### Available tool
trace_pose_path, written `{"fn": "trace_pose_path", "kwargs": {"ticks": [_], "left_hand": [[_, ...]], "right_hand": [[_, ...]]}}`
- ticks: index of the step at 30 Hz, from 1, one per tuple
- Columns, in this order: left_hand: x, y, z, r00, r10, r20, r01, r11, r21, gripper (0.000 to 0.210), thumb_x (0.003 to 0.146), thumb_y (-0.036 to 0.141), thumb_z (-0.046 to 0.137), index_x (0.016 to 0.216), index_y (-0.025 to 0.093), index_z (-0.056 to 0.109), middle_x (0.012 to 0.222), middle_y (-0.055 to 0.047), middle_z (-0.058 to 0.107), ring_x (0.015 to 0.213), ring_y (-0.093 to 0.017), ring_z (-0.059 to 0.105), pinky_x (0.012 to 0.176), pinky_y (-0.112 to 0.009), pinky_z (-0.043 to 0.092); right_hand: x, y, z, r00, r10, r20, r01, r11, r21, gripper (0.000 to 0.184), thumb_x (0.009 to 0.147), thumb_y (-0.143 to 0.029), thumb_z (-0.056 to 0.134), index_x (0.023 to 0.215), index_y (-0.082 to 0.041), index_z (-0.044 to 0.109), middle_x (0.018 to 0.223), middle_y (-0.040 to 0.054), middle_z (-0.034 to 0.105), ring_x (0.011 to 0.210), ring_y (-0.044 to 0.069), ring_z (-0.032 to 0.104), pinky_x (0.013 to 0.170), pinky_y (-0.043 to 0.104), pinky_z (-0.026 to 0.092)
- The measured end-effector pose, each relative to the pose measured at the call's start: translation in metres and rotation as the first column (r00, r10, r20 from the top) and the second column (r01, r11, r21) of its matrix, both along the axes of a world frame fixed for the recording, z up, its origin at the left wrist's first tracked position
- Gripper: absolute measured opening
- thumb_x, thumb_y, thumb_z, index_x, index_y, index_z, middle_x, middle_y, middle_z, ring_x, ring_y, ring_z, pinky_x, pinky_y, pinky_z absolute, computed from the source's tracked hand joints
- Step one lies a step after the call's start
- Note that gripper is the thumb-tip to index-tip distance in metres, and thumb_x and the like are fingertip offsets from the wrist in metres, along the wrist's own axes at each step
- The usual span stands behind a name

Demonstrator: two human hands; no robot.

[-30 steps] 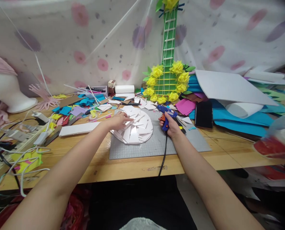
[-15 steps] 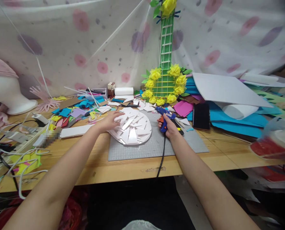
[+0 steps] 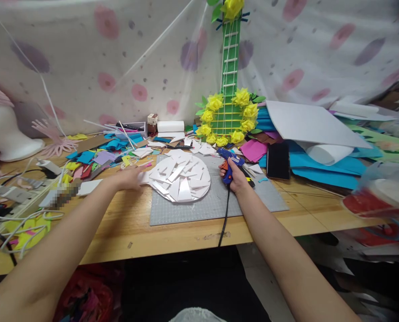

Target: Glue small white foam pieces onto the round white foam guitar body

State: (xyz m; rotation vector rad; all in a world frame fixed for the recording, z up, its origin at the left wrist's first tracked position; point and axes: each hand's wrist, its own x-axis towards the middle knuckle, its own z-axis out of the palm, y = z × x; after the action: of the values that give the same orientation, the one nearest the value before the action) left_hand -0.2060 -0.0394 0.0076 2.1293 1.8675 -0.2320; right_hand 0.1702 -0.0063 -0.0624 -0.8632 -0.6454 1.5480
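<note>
A round white board (image 3: 186, 194), its top covered with overlapping white scraps, lies on a grey cutting mat (image 3: 219, 208). From its left side runs a long flat white neck (image 3: 89, 188). My left hand (image 3: 128, 178) lies across this neck close to the round part, fingers on the far side and thumb toward the near side; the fingertips are partly hidden. In my right hand (image 3: 237, 179) is a blue glue gun (image 3: 229, 155) with an orange trigger, held right of the board, nozzle pointing left and away. Its black cord (image 3: 224, 219) hangs over the table's front edge.
A green paper guitar with yellow flowers (image 3: 231, 116) leans on the back curtain. A phone (image 3: 278, 161) and blue sheets (image 3: 323, 172) lie right. Coloured scraps (image 3: 103, 156) spread at back left. Cables (image 3: 25, 219) tangle at left; a bagged cup (image 3: 380, 201) stands far right.
My left hand has moved left from the scraps on the round board to its neck. My right hand keeps hold of the glue gun in nearly the same place. The view shifts slightly.
</note>
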Motion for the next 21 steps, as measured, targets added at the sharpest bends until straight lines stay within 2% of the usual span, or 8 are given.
{"fn": "trace_pose_path", "kwargs": {"ticks": [5, 9, 12, 17, 21], "left_hand": [[0.003, 0.003, -0.001, 0.996, 0.072, 0.045, -0.074, 0.996, 0.051, 0.078, 0.053, 0.046, 0.068, 0.125, 0.022, 0.050, 0.126, -0.012, 0.057, 0.112, -0.032, 0.054, 0.088, -0.034, 0.042], [-0.004, 0.013, 0.004, 0.997, 0.058, 0.042, -0.059, 0.998, 0.021, 0.089, 0.049, 0.045, 0.071, 0.130, 0.019, 0.045, 0.126, -0.013, 0.057, 0.112, -0.031, 0.054, 0.086, -0.033, 0.043], [-0.009, 0.031, 0.009, 0.993, 0.091, 0.073, -0.095, 0.995, 0.044, 0.083, 0.055, 0.050, 0.067, 0.129, 0.016, 0.048, 0.126, -0.014, 0.056, 0.111, -0.030, 0.055, 0.088, -0.032, 0.043], [-0.015, 0.077, 0.007, 0.964, 0.264, -0.019, -0.249, 0.928, 0.278, 0.058, 0.070, 0.043, 0.059, 0.121, 0.015, 0.055, 0.128, -0.017, 0.054, 0.114, -0.035, 0.052, 0.088, -0.038, 0.044], [-0.014, 0.092, -0.004, 0.944, 0.295, -0.146, -0.268, 0.946, 0.183, 0.047, 0.077, 0.031, 0.051, 0.120, 0.011, 0.055, 0.118, -0.022, 0.060, 0.106, -0.037, 0.056, 0.080, -0.040, 0.046]], "right_hand": [[-0.001, -0.002, 0.002, 1.000, 0.002, 0.014, -0.002, 1.000, -0.016, 0.032, 0.070, -0.045, 0.070, 0.067, -0.017, 0.056, 0.058, -0.0007, 0.061, 0.042, 0.005, 0.047, 0.038, 0.016, 0.041], [-0.001, -0.001, 0.002, 1.000, 0.018, 0.024, -0.017, 1.000, -0.007, 0.032, 0.069, -0.046, 0.070, 0.066, -0.018, 0.056, 0.060, -0.0006, 0.061, 0.042, 0.005, 0.048, 0.038, 0.016, 0.041], [0.000, -0.001, 0.001, 1.000, 0.021, 0.016, -0.021, 1.000, -0.004, 0.032, 0.069, -0.047, 0.070, 0.066, -0.018, 0.056, 0.061, -0.0005, 0.062, 0.043, 0.006, 0.048, 0.038, 0.017, 0.042], [0.000, 0.000, 0.000, 1.000, -0.011, -0.013, 0.010, 1.000, -0.027, 0.032, 0.068, -0.047, 0.071, 0.067, -0.018, 0.056, 0.060, -0.0003, 0.062, 0.043, 0.006, 0.048, 0.038, 0.017, 0.041], [-0.001, -0.001, 0.002, 0.999, -0.007, -0.040, 0.006, 1.000, -0.026, 0.032, 0.068, -0.046, 0.071, 0.068, -0.017, 0.057, 0.061, 0.0001, 0.063, 0.044, 0.005, 0.048, 0.039, 0.016, 0.041]]}}
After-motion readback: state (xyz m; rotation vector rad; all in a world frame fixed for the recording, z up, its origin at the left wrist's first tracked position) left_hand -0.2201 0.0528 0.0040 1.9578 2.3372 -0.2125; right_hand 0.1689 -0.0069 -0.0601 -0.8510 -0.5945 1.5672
